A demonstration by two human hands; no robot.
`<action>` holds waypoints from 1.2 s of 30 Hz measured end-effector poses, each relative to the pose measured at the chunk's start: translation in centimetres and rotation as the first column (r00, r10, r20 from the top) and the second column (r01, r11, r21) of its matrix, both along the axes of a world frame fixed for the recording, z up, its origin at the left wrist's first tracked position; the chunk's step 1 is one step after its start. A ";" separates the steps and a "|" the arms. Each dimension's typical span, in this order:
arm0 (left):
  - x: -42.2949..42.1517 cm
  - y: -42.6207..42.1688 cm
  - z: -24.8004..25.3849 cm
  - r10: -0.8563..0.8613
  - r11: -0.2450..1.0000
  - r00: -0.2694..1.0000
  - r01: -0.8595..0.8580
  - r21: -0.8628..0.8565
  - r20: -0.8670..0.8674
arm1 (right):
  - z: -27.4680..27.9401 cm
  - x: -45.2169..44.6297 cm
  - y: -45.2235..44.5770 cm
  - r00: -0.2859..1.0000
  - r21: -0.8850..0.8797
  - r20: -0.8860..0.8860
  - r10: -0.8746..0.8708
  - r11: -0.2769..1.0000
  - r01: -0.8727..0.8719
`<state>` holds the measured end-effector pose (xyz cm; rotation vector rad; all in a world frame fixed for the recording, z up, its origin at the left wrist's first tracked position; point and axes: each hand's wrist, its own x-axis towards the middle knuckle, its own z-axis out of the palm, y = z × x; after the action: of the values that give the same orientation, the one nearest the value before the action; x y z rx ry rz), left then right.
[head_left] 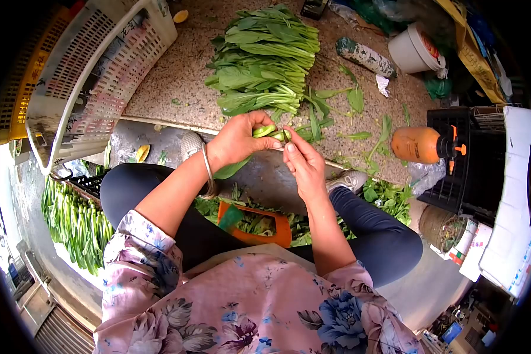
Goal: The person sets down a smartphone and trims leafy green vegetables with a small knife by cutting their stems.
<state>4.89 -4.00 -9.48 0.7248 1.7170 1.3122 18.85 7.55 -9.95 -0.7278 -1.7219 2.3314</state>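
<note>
My left hand (239, 138) is wrapped round a small bunch of green stems (266, 132), whose cut ends point right. A leaf (232, 169) hangs below this hand. My right hand (304, 162) is closed at the tips of the stems, thumb and fingers pinched together; what exactly lies between them is too small to make out. Just beyond my hands, a large pile of leafy greens (265, 56) lies in stacked rows on the speckled slab (177, 76). Loose leaves (355, 99) are scattered to the right of the pile.
White plastic crates (109, 74) stand at the left. An orange spray bottle (416, 144), a white bucket (416, 50) and a black crate (448, 177) are at the right. Below lie an orange basket (282, 227) and more greens. Bundled greens (76, 224) are at the lower left.
</note>
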 end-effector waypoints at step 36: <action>-0.6 -0.6 0.4 0.041 0.993 0.953 -0.006 -0.118 0.302 | -9.0 -11.0 9.9 0.906 0.576 0.237 -0.349 0.802 0.158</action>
<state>4.30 -4.65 -9.09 0.4119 1.5399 1.2561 7.81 17.46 -18.98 -1.1902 -2.1188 1.4730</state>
